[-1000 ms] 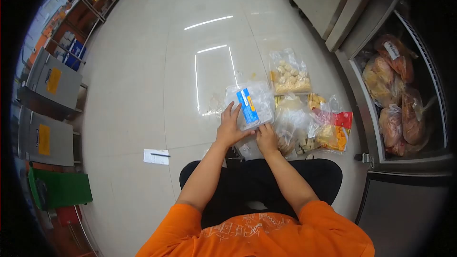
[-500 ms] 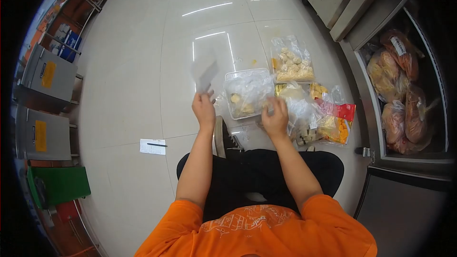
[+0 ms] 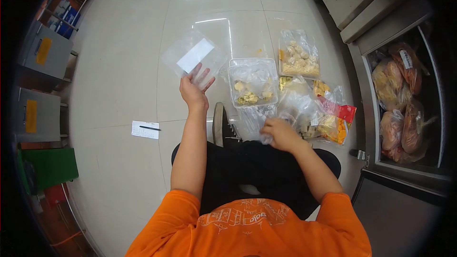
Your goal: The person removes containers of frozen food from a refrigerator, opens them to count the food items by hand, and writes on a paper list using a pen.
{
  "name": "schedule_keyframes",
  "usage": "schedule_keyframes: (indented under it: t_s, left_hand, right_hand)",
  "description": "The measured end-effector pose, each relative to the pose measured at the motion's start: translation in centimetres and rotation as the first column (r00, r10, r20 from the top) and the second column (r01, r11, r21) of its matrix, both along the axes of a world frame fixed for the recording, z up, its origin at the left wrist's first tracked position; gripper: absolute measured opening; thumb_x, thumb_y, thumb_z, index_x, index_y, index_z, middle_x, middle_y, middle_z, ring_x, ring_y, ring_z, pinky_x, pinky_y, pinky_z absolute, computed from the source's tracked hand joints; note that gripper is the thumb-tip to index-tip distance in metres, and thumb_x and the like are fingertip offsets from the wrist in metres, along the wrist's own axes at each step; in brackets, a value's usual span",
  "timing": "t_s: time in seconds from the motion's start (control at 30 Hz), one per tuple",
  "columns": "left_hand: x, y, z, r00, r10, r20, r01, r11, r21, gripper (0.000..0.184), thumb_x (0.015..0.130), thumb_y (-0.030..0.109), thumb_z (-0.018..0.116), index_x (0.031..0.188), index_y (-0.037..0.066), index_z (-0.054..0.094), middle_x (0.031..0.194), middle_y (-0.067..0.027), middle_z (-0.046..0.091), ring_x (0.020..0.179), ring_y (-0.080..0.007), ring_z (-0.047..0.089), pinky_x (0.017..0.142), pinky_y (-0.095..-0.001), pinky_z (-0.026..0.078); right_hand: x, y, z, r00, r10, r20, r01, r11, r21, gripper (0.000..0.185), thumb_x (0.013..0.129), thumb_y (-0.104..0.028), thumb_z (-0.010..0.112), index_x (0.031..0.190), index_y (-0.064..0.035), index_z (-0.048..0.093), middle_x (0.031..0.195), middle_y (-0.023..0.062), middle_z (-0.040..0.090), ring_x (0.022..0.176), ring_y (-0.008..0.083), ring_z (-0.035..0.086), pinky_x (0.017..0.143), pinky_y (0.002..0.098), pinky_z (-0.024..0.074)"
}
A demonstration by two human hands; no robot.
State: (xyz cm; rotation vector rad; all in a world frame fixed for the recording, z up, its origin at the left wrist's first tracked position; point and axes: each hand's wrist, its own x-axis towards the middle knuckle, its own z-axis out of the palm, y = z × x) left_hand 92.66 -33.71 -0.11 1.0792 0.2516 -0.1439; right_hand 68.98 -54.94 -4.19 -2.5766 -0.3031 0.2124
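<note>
My left hand (image 3: 194, 90) holds up a clear plastic lid (image 3: 170, 58) with a white label (image 3: 195, 54) on it. My right hand (image 3: 284, 135) has its fingers closed on a clear plastic bag (image 3: 252, 120), close to my knees. That bag stretches from the fingers to the near side of a clear plastic tub (image 3: 252, 60). Pale yellow pieces (image 3: 247, 97) lie in the tub, with cloudy plastic film over some of them. To the right, a crumpled clear bag (image 3: 297, 102) lies among other food packs.
Behind the packs lies a bag of pale round balls (image 3: 299, 59). A red and yellow packet (image 3: 340, 119) is at the right. Bagged meat (image 3: 392, 83) fills an open fridge compartment. A notepad with a pen (image 3: 145, 130) and a green bin (image 3: 50, 169) are leftward.
My left hand has tilted the lid, so its label now faces me. My right hand has moved down toward my knees, drawing the clear bag out below the tub.
</note>
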Motion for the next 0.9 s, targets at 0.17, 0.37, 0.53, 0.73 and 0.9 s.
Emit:
schedule_keyframes:
  t_s: [0.17, 0.37, 0.53, 0.73, 0.9]
  left_hand:
    - [-0.1, 0.0, -0.9, 0.999, -0.001, -0.036, 0.001, 1.0, 0.008, 0.05, 0.1, 0.024, 0.029, 0.14, -0.003, 0.043, 0.138, -0.0222, 0.059, 0.118, -0.038, 0.064, 0.082, -0.0515, 0.064]
    - [0.5, 0.0, -3.3, 0.993, 0.032, -0.11, -0.026, 0.998, 0.059, 0.05, 0.099, 0.023, 0.03, 0.14, -0.004, 0.042, 0.136, -0.021, 0.059, 0.114, -0.0373, 0.064, 0.081, -0.0518, 0.063]
    - [0.4, -0.4, -5.5, 0.982, 0.034, -0.188, -0.015, 0.995, 0.1, 0.048, 0.098, 0.023, 0.033, 0.136, -0.003, 0.045, 0.133, -0.0186, 0.06, 0.107, -0.0338, 0.066, 0.074, -0.0474, 0.064]
    - [1.1, 0.7, -11.2, 0.941, 0.037, -0.337, 0.037, 0.976, 0.213, 0.044, 0.092, 0.018, 0.045, 0.132, 0.0, 0.047, 0.131, -0.0173, 0.06, 0.099, -0.0314, 0.066, 0.069, -0.0454, 0.061]
    - [1.1, 0.8, -14.3, 0.886, 0.061, -0.46, 0.119, 0.928, 0.354, 0.071, 0.081, 0.013, 0.061, 0.146, -0.001, 0.034, 0.134, -0.0224, 0.056, 0.112, -0.0369, 0.063, 0.087, -0.0521, 0.056]
  right_hand:
    - [1.0, 0.1, 1.6, 0.969, -0.127, -0.213, 0.16, 0.977, 0.142, 0.041, 0.082, -0.04, 0.081, 0.106, -0.0094, 0.073, 0.115, 0.012, 0.066, 0.107, 0.0352, 0.065, 0.088, 0.0488, 0.0511]
    - [9.6, -0.9, 1.8, 0.792, -0.541, 0.284, 0.526, 0.84, 0.131, 0.037, 0.084, -0.04, 0.079, 0.098, -0.007, 0.073, 0.104, 0.0157, 0.069, 0.103, 0.0359, 0.065, 0.092, 0.0466, 0.0518]
    - [14.4, -3.1, 0.0, 0.836, -0.51, 0.203, 0.529, 0.847, -0.05, 0.021, 0.087, -0.027, 0.076, 0.088, -0.0064, 0.074, 0.105, 0.0134, 0.068, 0.097, 0.0338, 0.065, 0.091, 0.0445, 0.0517]
    - [16.7, -9.1, -0.9, 0.471, -0.803, 0.366, 0.737, 0.586, 0.337, 0.012, 0.086, -0.017, 0.071, 0.087, -0.0056, 0.073, 0.09, 0.0146, 0.07, 0.095, 0.0327, 0.067, 0.083, 0.0428, 0.0531]
    - [17.0, -9.9, 2.4, 0.359, -0.919, 0.162, 0.815, 0.393, 0.426, 0.017, 0.082, -0.019, 0.071, 0.088, -0.0025, 0.071, 0.087, 0.0172, 0.07, 0.085, 0.0344, 0.069, 0.077, 0.0425, 0.0539]
